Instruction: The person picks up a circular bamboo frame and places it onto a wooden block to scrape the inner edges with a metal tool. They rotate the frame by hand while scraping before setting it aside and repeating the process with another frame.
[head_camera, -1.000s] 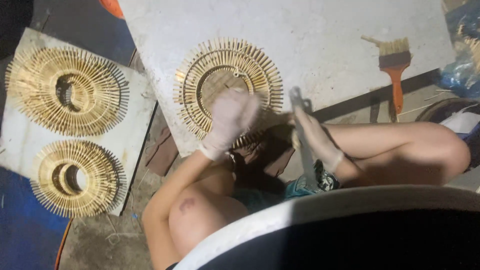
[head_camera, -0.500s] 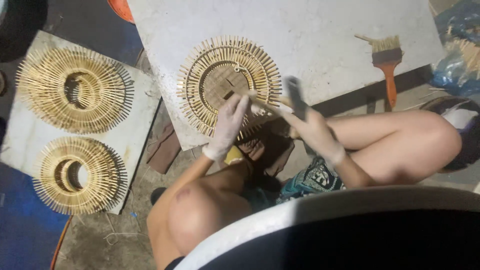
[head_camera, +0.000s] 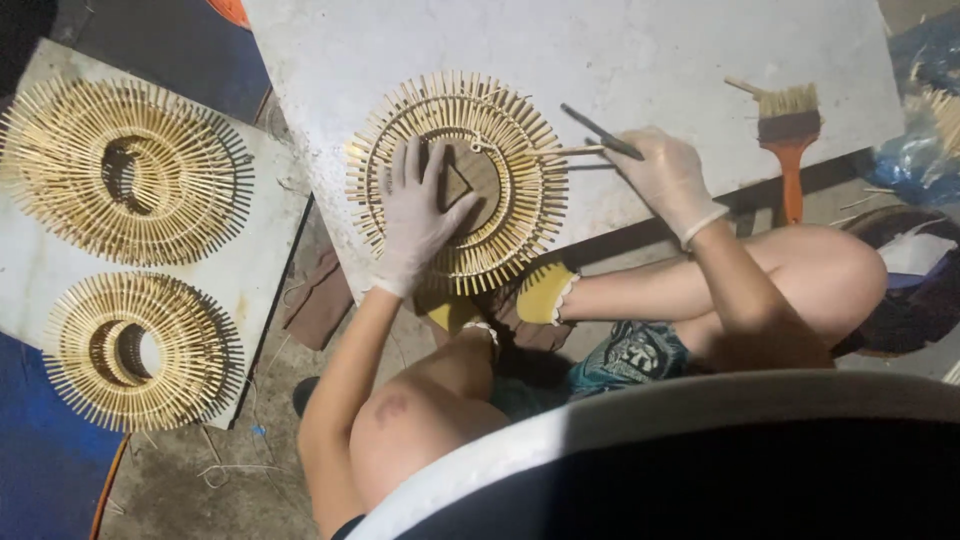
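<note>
A round piece made of radiating bamboo sticks (head_camera: 520, 140) lies on a white board (head_camera: 650, 50). My left hand (head_camera: 415, 215), in a pale glove, presses flat on its left and middle part with fingers spread. My right hand (head_camera: 665, 175), also gloved, sits at the piece's right edge and grips a thin bamboo stick (head_camera: 560, 152) pointing into the ring, together with a dark slender tool (head_camera: 595, 130) that angles up to the left.
A paintbrush (head_camera: 790, 140) with an orange handle lies on the board's right side. Two finished stick rings (head_camera: 125, 170) (head_camera: 140, 345) rest on a second white board (head_camera: 270, 230) at the left. My bare knees and a white curved rim fill the bottom.
My left hand went from raised and blurred to flat on the ring. My right hand shifted right to the ring's edge, now holding the stick against it.
</note>
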